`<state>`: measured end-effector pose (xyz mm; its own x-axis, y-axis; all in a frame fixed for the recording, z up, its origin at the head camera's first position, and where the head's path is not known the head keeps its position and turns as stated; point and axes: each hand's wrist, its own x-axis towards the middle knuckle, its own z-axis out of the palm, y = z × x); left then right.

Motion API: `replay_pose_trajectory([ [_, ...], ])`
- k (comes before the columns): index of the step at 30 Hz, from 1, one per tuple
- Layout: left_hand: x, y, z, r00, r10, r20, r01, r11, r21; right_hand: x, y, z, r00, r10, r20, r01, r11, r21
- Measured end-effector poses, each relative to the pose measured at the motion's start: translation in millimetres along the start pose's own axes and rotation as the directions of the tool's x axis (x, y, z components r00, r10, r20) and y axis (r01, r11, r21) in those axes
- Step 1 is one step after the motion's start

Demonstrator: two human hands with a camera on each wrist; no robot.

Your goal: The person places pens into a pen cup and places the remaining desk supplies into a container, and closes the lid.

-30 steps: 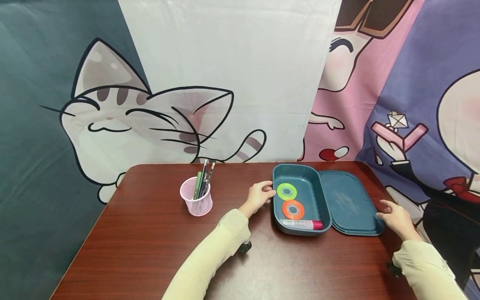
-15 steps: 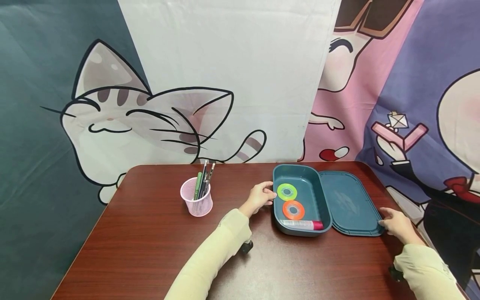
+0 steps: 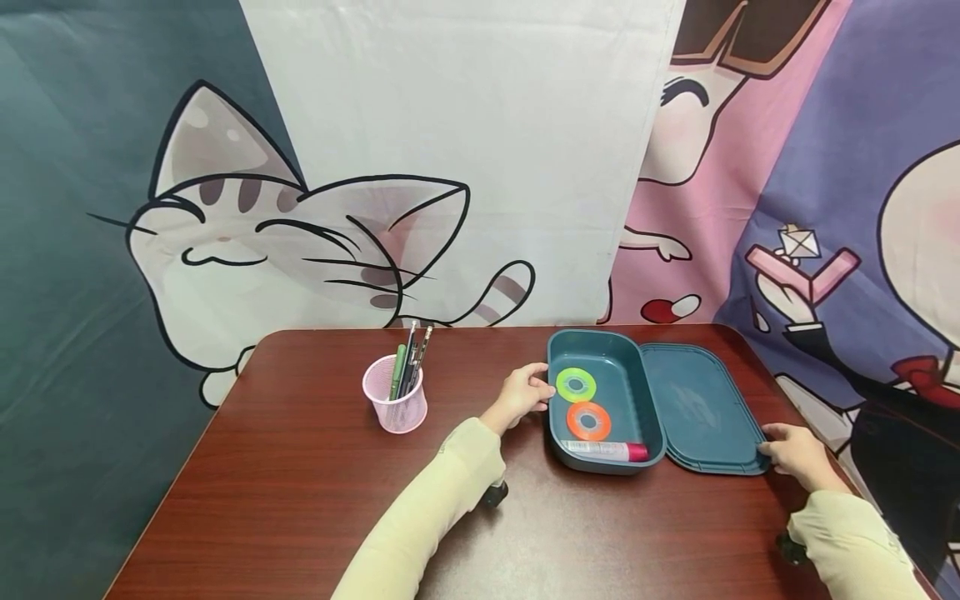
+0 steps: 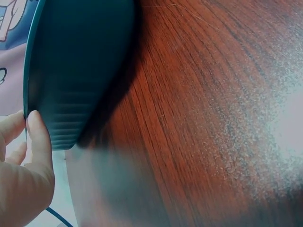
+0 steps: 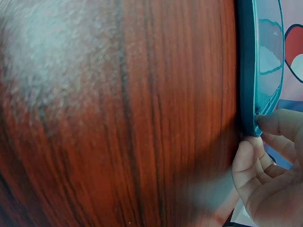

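A dark teal plastic box [image 3: 630,392] stands uncovered at the right of the table. Inside lie a green ring-shaped roll [image 3: 576,385], an orange one [image 3: 588,421] and a white tube with a pink cap [image 3: 603,451]. My left hand [image 3: 521,393] pinches the box's left rim between thumb and finger, seen closely in the left wrist view. Flat beside the box is its teal lid [image 3: 701,408]. At the lid's near right corner, my right hand [image 3: 798,454] grips the edge, index finger on top and other fingers at its side in the right wrist view.
A pink mesh pen cup [image 3: 395,396] holding several pens and pencils [image 3: 408,367] stands left of the box. The brown wooden table [image 3: 300,500] ends at a cartoon-printed cloth backdrop [image 3: 450,125]. Lid and right hand are close to the table's right edge.
My right hand has lowered slightly and its fingers have closed on the lid's corner. The left hand stays at the box rim. Box and lid look unmoved.
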<state>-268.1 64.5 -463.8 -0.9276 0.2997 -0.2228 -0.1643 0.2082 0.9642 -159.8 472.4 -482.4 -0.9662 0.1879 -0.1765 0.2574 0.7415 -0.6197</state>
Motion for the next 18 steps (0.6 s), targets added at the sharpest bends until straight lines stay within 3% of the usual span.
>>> replay_pose_trajectory([
  [18,0.8,0.6,1.2,1.000,0.009,-0.012,-0.009,1.000,-0.010,-0.9,-25,-23,0.995,0.008,-0.097,-0.018,0.995,-0.103],
])
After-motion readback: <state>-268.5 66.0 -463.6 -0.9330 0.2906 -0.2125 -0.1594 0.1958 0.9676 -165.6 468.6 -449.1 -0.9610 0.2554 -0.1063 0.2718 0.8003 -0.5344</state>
